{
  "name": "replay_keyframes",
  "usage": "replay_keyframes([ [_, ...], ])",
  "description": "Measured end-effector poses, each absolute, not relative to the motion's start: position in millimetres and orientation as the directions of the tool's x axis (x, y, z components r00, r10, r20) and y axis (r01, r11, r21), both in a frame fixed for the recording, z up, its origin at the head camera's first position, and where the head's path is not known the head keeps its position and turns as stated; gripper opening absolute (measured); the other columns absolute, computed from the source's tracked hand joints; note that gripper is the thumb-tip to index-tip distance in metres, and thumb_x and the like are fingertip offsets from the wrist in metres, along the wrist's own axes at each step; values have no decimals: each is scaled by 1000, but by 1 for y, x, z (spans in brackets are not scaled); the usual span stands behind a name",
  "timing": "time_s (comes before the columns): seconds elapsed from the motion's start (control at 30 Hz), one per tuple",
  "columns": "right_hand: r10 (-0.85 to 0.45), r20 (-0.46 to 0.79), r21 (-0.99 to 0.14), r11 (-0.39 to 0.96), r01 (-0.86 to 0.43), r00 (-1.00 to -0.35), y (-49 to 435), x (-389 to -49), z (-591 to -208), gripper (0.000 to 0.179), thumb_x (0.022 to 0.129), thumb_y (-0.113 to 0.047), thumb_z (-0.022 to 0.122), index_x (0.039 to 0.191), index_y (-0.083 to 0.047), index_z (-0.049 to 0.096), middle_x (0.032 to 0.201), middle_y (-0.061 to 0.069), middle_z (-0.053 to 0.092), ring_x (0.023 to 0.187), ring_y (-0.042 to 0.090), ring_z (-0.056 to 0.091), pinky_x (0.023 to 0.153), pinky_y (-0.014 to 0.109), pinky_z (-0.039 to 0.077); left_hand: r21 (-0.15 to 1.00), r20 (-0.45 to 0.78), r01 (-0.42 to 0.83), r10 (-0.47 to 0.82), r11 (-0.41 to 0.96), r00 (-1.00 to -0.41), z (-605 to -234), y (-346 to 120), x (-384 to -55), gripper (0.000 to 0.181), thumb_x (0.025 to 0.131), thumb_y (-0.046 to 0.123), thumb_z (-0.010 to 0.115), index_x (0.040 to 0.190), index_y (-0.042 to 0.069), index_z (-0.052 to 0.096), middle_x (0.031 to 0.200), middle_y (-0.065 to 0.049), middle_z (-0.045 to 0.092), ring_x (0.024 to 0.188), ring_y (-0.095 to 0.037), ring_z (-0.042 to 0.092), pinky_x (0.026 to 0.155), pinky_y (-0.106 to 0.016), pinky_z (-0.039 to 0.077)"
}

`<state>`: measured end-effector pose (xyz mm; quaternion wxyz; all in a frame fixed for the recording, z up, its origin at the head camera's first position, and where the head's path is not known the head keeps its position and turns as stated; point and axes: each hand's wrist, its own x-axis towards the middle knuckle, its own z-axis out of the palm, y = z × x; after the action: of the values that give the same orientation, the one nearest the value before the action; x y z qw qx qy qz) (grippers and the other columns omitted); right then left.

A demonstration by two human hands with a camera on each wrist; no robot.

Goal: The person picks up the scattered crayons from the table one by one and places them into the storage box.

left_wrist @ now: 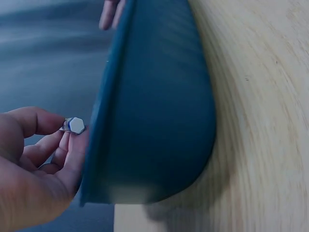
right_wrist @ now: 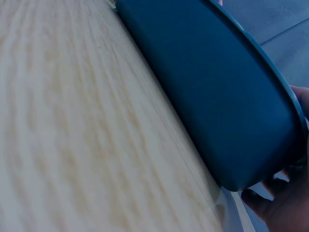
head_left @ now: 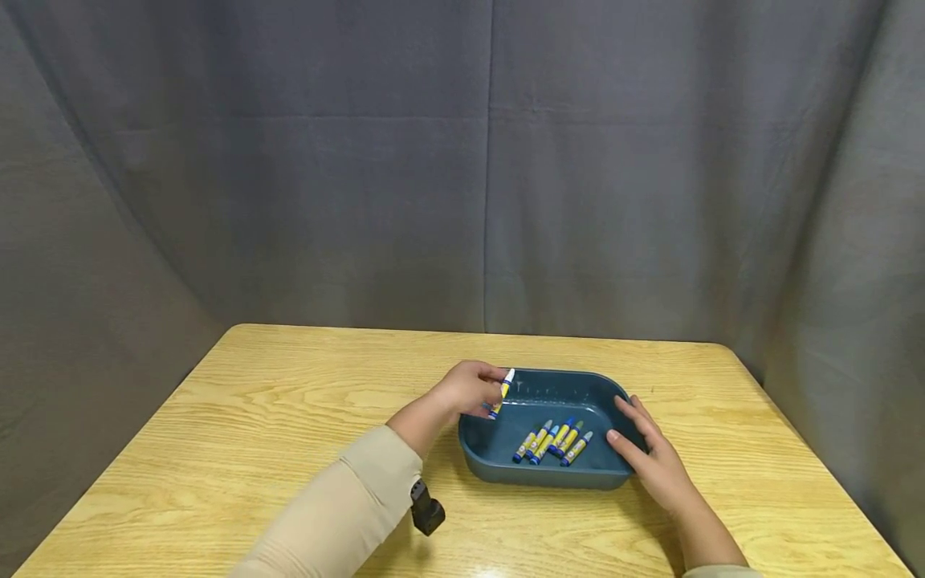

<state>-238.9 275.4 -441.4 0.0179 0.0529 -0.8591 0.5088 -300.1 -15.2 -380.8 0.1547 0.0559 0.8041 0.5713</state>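
Observation:
A white crayon (head_left: 507, 384) with a yellow and blue wrapper is pinched between the thumb and fingers of my left hand (head_left: 468, 388), over the left end of a dark blue-green tray (head_left: 549, 475). Its white end (left_wrist: 77, 125) points at the camera in the left wrist view. My right hand (head_left: 656, 459) grips the tray's right end, thumb over the rim and other fingers along the outer side. Inside the tray several crayons (head_left: 576, 449) in matching wrappers lie in a loose row near the front wall, their tips grey, blue and green.
The tray stands on a light wooden table (head_left: 303, 385), right of its middle. A grey curtain (head_left: 361, 201) hangs behind the table and along both sides. A black wrist camera (head_left: 426, 510) juts from below my left sleeve (head_left: 347, 498).

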Motion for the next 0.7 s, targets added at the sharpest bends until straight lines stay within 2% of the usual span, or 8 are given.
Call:
replay_keyframes([
  [0.1, -73, 88, -870, 480, -113, -993, 275, -239, -441, 64, 97, -26, 60, 153, -10, 34, 164, 20, 4, 149, 48, 2, 111, 73, 8, 924, -200, -98, 250, 369, -947, -385, -5, -302, 46, 84, -5, 58, 129, 0, 61, 92, -7, 57, 80, -16, 56, 77, -38, 59],
  [0.2, -72, 89, -869, 482, -113, -993, 275, -239, -440, 64, 96, -26, 60, 153, -10, 34, 164, 21, 5, 149, 48, 2, 112, 73, 8, 909, -203, -92, 238, 406, -950, -389, 6, -304, 44, 83, -7, 57, 126, -1, 63, 93, -8, 58, 75, -15, 54, 71, -35, 59],
  [0.37, -71, 93, -870, 480, -116, -993, 274, -238, -441, 63, 97, -26, 60, 152, -10, 34, 164, 21, 5, 149, 48, 2, 112, 73, 7, 872, -221, -96, 212, 480, -952, -398, 21, -305, 40, 83, -8, 61, 122, -1, 66, 111, -15, 64, 75, -16, 56, 64, -31, 58],
  [0.43, -73, 96, -871, 476, -119, -993, 274, -238, -440, 63, 97, -26, 59, 152, -9, 34, 164, 21, 5, 149, 48, 2, 112, 73, 7, 859, -232, -103, 203, 501, -951, -402, 26, -304, 39, 82, -9, 62, 120, -2, 66, 113, -16, 65, 76, -16, 59, 64, -32, 58],
  [0.7, -78, 97, -871, 477, -123, -992, 274, -239, -440, 63, 97, -26, 59, 152, -10, 34, 164, 21, 5, 149, 48, 2, 111, 73, 7, 808, -242, -76, 213, 584, -946, -415, 38, -302, 39, 77, -12, 63, 114, -2, 69, 101, -13, 67, 71, -15, 58, 58, -27, 55],
])
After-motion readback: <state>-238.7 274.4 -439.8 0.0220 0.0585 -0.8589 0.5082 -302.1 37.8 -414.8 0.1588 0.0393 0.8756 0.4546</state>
